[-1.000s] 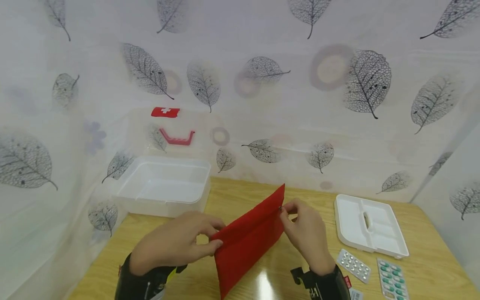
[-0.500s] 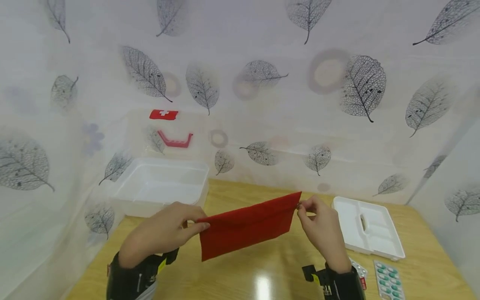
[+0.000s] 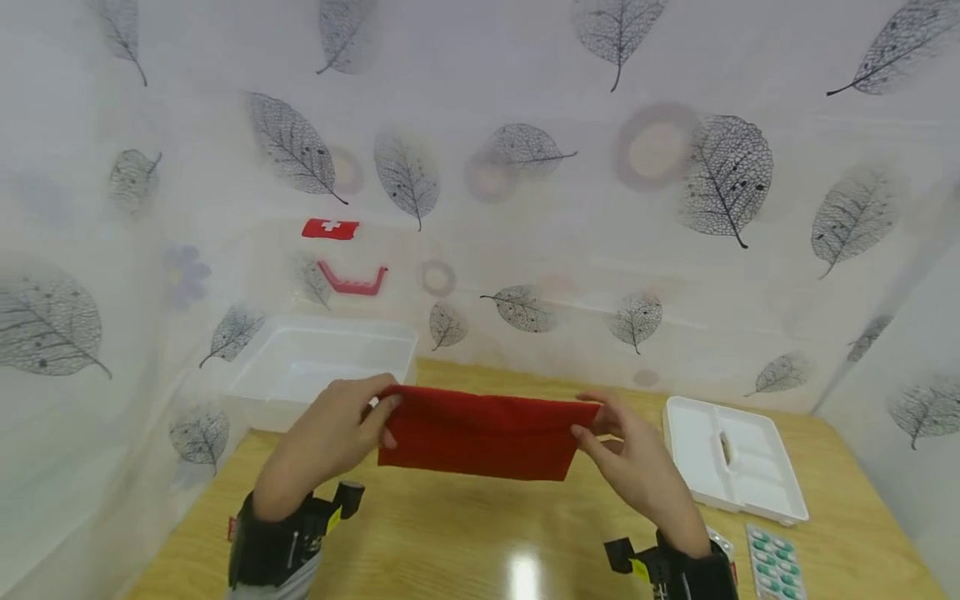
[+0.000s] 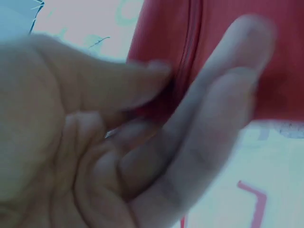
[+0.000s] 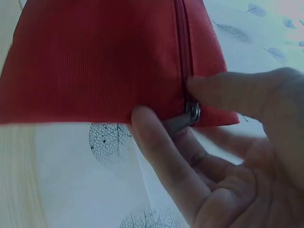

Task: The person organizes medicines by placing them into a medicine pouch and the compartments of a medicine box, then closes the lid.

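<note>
A flat red zippered pouch [image 3: 480, 437] is stretched level between both hands above the table. At its left end, my left hand [image 3: 337, 429] pinches the upper corner between thumb and fingers. My right hand [image 3: 630, 450] grips the opposite end, thumb on the near face. In the right wrist view the metal zipper pull [image 5: 183, 121] sits by that end's edge, between thumb and fingers. The zipper [image 4: 190, 47] runs along the pouch near its top edge and passes beside the left thumb.
At the back left stands a white open box [image 3: 262, 412], with a clear lid bearing a red handle [image 3: 351, 283] upright behind it. A white divided tray [image 3: 697, 467] lies at the right. Near it are a green-and-white capsule blister pack [image 3: 776, 562] and a partly hidden silver blister pack [image 3: 722, 543].
The pouch has turned from a steep slant to nearly level. My left hand has risen; my right hand has moved right and shifted its hold from the zipper pull's area onto the pouch end.
</note>
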### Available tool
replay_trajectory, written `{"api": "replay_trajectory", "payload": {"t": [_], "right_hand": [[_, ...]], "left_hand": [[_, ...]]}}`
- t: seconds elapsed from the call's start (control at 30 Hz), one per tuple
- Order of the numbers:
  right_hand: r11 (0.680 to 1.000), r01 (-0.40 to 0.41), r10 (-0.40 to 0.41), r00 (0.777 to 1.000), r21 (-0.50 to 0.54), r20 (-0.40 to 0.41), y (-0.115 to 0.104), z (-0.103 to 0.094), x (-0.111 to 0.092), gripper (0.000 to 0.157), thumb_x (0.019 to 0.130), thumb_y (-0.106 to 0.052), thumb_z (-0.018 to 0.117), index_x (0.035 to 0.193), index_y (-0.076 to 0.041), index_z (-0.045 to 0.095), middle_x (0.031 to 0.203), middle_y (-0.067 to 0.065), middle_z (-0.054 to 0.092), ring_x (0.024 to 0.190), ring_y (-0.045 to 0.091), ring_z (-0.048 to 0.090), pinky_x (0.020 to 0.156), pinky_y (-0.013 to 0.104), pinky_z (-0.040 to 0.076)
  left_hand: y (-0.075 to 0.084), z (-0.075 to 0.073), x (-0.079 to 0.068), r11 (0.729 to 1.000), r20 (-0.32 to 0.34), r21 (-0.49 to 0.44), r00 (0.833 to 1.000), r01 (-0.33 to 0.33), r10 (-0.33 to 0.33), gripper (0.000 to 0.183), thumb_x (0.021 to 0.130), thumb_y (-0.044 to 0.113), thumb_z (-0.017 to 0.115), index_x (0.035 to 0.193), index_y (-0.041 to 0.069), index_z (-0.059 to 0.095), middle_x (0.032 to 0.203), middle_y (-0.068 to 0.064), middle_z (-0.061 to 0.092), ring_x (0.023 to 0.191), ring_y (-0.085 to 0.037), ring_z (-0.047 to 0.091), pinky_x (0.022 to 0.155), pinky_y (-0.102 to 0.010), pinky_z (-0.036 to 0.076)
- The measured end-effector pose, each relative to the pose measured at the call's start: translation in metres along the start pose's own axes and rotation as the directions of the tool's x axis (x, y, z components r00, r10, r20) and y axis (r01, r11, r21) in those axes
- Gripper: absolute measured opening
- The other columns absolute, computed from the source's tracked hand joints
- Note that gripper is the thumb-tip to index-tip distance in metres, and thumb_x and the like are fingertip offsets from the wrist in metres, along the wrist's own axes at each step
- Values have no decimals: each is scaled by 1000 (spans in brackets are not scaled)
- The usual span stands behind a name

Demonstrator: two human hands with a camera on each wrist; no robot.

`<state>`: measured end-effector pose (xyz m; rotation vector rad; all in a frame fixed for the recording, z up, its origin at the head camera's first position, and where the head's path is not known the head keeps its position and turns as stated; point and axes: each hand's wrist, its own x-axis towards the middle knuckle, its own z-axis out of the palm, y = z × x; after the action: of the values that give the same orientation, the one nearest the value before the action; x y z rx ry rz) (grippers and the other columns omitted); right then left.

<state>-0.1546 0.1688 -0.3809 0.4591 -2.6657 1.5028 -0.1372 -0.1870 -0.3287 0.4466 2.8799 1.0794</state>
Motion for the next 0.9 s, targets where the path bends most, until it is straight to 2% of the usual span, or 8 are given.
{"api": "replay_trajectory", "payload": {"t": [0.17, 0.37, 0.43, 0.57, 0.67, 0.77, 0.83, 0.9], "right_hand": [[992, 76, -77, 997, 102, 10, -10, 11, 1, 13, 98, -12, 66, 110, -7, 70, 97, 8, 75, 83, 15, 75, 75, 27, 61], [948, 250, -242, 968, 195, -64, -34, 37, -2, 10, 98, -4, 64, 101, -11, 69, 98, 6, 74, 81, 14, 75, 70, 32, 62], [932, 300, -291, 954, 203, -72, -41, 48, -2, 11, 97, -5, 65, 99, -15, 69, 95, 1, 73, 80, 13, 74, 70, 32, 62], [892, 388, -378, 922, 233, -88, -54, 67, 2, 12, 98, -6, 65, 99, -17, 70, 93, -1, 72, 79, 13, 73, 69, 33, 62], [883, 374, -375, 926, 286, -53, -63, 78, 8, 9, 98, -10, 65, 103, -16, 71, 95, 1, 73, 79, 14, 73, 69, 33, 62], [914, 282, -308, 950, 293, 45, -72, 89, 21, 14, 99, -22, 67, 112, -17, 70, 101, 0, 73, 85, 13, 73, 72, 32, 62], [944, 228, -268, 952, 240, 149, -76, 97, 35, 26, 99, -32, 66, 123, -20, 66, 112, -3, 72, 95, 12, 71, 79, 31, 61], [963, 246, -266, 932, 109, 246, -77, 109, 49, 36, 99, -38, 65, 132, -23, 62, 124, -6, 68, 109, 11, 67, 89, 32, 58]], "left_hand": [[-1, 0, 2, 1000, -123, 5, 992, 29, -28, 17, 100, 10, 61, 117, 12, 63, 95, -2, 69, 77, -15, 65, 68, -31, 58], [13, 31, -13, 961, -298, 271, 944, -56, 139, 52, 86, 17, 80, 134, 15, 60, 124, -8, 52, 71, -11, 54, 59, -21, 50], [21, 45, -21, 944, -313, 323, 933, -70, 177, 64, 83, 20, 84, 140, 16, 55, 130, -8, 50, 64, -8, 51, 55, -17, 45], [31, 55, -35, 917, -311, 390, 924, -88, 221, 68, 81, 21, 87, 141, 14, 53, 121, -2, 56, 71, -5, 58, 65, -17, 55], [29, 45, -41, 905, -326, 410, 908, -113, 262, 49, 81, 16, 86, 124, 15, 63, 104, 4, 56, 77, -4, 60, 72, -20, 59], [18, 23, -39, 899, -370, 419, 881, -125, 295, 31, 82, 9, 85, 106, 17, 67, 94, 7, 55, 77, -4, 60, 69, -23, 59], [7, 5, -36, 897, -412, 427, 858, -116, 307, 26, 83, 6, 83, 101, 16, 68, 91, 6, 57, 75, -6, 61, 67, -27, 60], [-5, -15, -30, 899, -454, 427, 837, -95, 304, 25, 83, 4, 82, 101, 14, 69, 91, 2, 61, 76, -12, 63, 67, -35, 61]]}}
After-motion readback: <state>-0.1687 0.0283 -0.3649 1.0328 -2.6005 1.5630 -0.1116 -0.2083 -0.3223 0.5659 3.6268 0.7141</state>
